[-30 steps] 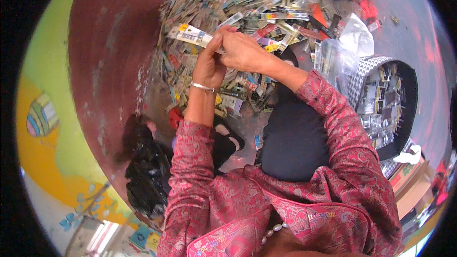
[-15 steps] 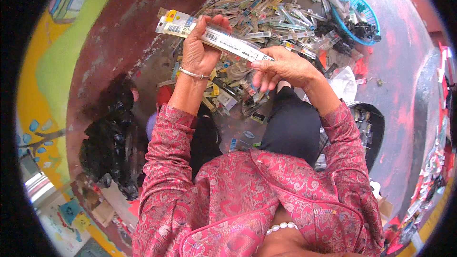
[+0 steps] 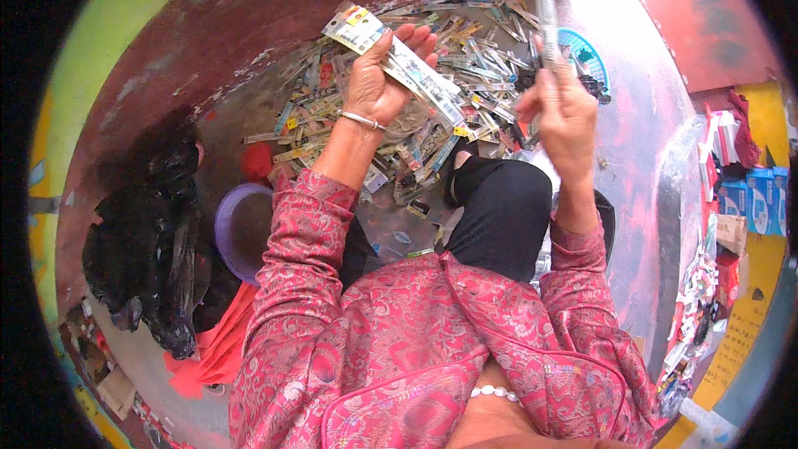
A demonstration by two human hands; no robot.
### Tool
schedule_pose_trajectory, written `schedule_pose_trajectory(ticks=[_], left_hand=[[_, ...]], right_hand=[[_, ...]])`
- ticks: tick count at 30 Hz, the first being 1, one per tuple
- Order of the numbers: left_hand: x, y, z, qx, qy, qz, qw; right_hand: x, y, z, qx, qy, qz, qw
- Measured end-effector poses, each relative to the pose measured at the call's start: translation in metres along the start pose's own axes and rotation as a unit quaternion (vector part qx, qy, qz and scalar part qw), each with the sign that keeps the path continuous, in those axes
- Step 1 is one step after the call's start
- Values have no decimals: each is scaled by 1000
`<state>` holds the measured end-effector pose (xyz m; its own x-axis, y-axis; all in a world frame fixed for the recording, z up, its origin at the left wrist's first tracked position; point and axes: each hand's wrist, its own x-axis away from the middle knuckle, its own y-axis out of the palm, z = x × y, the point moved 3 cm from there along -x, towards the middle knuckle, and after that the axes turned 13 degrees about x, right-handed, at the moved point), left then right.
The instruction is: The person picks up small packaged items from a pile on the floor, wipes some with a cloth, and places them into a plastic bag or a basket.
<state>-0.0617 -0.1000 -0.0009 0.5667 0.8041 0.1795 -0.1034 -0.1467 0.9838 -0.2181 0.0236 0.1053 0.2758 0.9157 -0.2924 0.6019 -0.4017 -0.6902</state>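
My left hand (image 3: 374, 91) is closed round a small stack of long, narrow clear packets (image 3: 416, 75) with white printed labels and yellow marks at the far end. The stack slants down to the right above the heap. My right hand (image 3: 567, 120) is raised to the right, its fingers closed on a single slim, long packet (image 3: 544, 4) that stands nearly upright and is blurred by motion. Its contents cannot be made out. Beneath both hands a wide heap of similar long packets (image 3: 490, 58) covers the floor.
Behind my right hand stands a blue plastic basket (image 3: 592, 54) with dark things in it. On the left lie a black plastic bag (image 3: 145, 233), a purple round rim (image 3: 223, 237) and red sheeting (image 3: 218, 337). Blue boxes (image 3: 758, 199) and scattered packaging line the right side.
My right hand has left the stack in my left hand and swung up and right with one long packet. The view has turned rightward; my left hand still grips the stack.
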Motion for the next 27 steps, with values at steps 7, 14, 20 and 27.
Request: schedule_pose_trajectory(ticks=[7, 14, 20, 27], left_hand=[[15, 17, 3, 22, -68, -156, 985], [17, 8, 16, 24, -54, -121, 991], [9, -5, 16, -86, -22, -32, 996], [9, -14, 9, -101, -80, -27, 991]], right_hand=[[16, 80, -38, 503, -209, -80, 835], [22, 75, -48, 499, -209, -114, 833], [7, 34, -24, 230, -170, -270, 919], [-27, 90, 16, -114, 151, -317, 929]])
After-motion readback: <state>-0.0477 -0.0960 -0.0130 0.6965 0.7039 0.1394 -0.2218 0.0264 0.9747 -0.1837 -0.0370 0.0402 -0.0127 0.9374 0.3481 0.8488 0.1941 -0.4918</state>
